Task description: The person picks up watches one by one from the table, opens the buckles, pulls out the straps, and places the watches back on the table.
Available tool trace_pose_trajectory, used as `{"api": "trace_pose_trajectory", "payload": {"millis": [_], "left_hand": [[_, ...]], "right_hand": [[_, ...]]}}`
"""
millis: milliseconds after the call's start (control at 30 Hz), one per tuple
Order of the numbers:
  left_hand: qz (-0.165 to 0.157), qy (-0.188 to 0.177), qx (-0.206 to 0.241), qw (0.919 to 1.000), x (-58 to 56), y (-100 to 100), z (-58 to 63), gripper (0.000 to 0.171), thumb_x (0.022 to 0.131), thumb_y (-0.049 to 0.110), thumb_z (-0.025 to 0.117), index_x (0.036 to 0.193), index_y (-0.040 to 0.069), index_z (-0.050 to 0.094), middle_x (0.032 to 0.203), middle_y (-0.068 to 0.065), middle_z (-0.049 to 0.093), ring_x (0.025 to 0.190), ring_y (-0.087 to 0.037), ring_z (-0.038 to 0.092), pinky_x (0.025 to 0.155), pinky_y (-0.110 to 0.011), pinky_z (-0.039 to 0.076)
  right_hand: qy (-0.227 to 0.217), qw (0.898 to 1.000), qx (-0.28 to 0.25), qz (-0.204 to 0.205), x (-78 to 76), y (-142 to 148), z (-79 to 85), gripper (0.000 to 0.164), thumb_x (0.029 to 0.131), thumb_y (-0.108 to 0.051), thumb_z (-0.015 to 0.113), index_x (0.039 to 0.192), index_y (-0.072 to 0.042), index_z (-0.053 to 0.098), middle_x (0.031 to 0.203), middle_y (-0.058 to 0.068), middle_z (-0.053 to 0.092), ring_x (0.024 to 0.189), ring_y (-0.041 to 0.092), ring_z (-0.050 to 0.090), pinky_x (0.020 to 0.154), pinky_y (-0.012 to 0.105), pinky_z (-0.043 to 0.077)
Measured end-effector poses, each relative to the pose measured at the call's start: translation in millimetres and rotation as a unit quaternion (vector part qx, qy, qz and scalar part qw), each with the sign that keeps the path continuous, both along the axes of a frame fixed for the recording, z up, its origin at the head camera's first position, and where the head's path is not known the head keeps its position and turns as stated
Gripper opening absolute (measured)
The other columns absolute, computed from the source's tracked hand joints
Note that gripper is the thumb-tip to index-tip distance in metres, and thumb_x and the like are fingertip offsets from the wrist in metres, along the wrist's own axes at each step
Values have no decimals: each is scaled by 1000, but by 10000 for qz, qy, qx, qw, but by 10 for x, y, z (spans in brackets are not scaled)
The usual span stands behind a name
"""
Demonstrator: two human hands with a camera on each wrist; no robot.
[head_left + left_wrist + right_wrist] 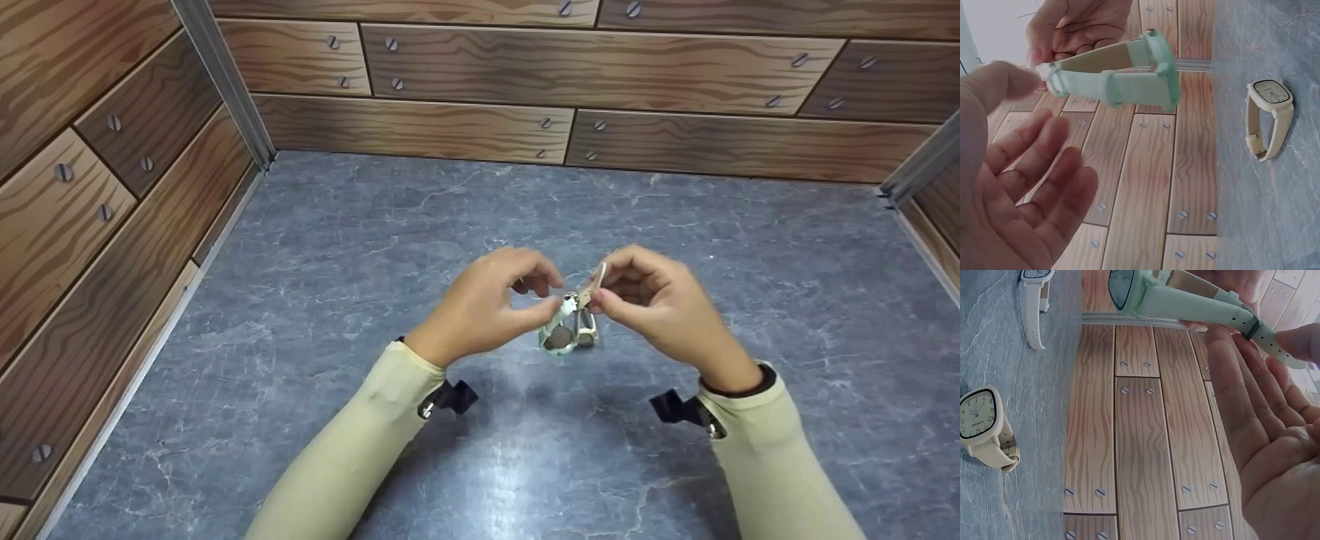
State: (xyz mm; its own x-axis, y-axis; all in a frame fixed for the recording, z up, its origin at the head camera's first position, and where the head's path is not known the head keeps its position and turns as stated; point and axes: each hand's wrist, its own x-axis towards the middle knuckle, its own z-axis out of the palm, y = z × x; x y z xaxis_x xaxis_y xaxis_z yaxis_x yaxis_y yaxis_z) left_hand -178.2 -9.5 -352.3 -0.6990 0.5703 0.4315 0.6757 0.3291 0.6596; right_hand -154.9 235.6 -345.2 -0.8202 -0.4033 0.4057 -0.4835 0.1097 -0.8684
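A mint-green wristwatch [559,337] hangs between both hands, raised above the table, its strap looped. My right hand [664,300] pinches the strap's free end between thumb and fingers. In the right wrist view, the holed strap [1202,310] passes through its buckle area and runs to that thumb. My left hand [491,300] is on the other side. In the left wrist view, its thumb [1008,81] reaches the buckle end, while its fingers are spread below, apart from the watch. Whether that thumb presses the buckle is unclear.
A cream square-faced wristwatch [981,417], strap fastened, stands on the blue-grey marbled table [375,225]. A white wristwatch [1033,309] with its strap hanging loose shows at the right wrist view's top-left. Wood-pattern panels [600,67] wall the back and sides.
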Motion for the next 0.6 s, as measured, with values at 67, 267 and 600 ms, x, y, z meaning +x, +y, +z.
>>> {"api": "trace_pose_trajectory", "payload": {"millis": [67,267,600], "left_hand": [[-23,38,51,10000,6,-12,13,10,95,18,72,103,12,72,91,4,66,88,-14,62,83,-24,52],[-183,-221,43,9996,20,-8,27,3,94,15,72,95,13,74,77,5,57,81,-22,59,75,-24,50],[-500,-509,-76,9974,15,-3,-2,5,92,12,71,92,13,76,77,5,59,72,-17,57,63,-22,43]], "right_hand": [[120,9998,133,-5,-3,-6,-4,12,93,14,66,104,8,64,95,12,70,85,18,73,75,29,62],[442,9979,450,137,-2,-20,-20,16,91,14,68,104,4,65,94,10,70,82,18,72,73,26,60],[469,9947,852,334,13,-37,-22,14,95,6,69,105,-3,67,96,9,71,84,20,72,75,28,61]]}}
